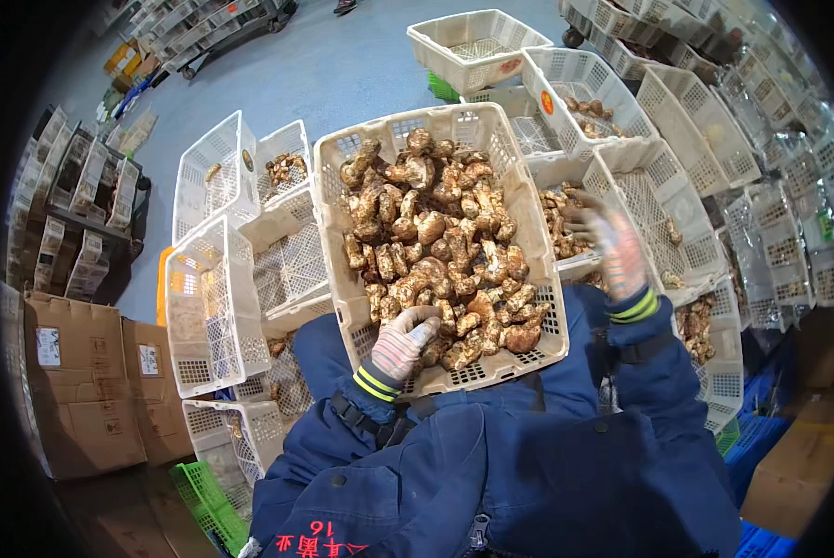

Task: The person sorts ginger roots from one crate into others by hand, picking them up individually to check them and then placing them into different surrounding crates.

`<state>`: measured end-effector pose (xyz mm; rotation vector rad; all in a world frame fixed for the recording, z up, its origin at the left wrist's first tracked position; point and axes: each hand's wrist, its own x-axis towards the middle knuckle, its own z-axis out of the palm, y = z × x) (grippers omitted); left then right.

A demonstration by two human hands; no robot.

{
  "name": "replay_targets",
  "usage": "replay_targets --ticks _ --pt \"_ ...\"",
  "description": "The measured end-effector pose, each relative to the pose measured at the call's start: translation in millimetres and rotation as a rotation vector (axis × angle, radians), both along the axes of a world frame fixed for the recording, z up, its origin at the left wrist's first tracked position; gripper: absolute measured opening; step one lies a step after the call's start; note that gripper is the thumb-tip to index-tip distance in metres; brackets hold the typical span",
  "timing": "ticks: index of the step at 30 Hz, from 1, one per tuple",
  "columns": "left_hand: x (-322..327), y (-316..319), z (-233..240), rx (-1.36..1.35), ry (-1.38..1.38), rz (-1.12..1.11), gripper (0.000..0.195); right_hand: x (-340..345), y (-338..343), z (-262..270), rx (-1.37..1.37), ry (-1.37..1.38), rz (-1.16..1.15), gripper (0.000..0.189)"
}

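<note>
A white plastic crate [446,379] rests on my lap, heaped with thick-stemmed brown and cream mushrooms [431,227] that look like matsutake. My left hand [406,342], in a striped knit glove, is inside the crate's near edge with its fingers curled against the mushrooms. Whether it grips one cannot be made out. My right hand [612,244], gloved alike and motion-blurred, is out past the crate's right side. Below and beside it stands a smaller crate holding more mushrooms [562,220]. The blur hides whether anything is in its fingers.
White crates surround me, among them a left crate [214,314], a far crate [476,52] and a right crate [668,209], some holding a few mushrooms. Cardboard boxes [82,383] stand at left. Loaded carts [207,35] and stacked crates [793,202] line the blue floor [305,56].
</note>
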<state>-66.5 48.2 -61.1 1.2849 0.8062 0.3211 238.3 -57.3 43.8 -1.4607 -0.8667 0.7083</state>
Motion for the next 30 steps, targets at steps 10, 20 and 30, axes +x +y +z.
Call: replay_targets --ticks 10,20,30 --pt "-13 10 34 -0.017 -0.042 -0.05 0.036 -121 145 -83 -0.267 -1.239 0.304 0.057" --pt "-23 22 17 -0.122 0.003 -0.008 0.032 -116 175 -119 -0.313 -1.276 0.244 0.058" --pt "-8 31 62 0.23 -0.182 0.256 0.065 -93 89 -56 0.158 0.054 0.622 0.052"
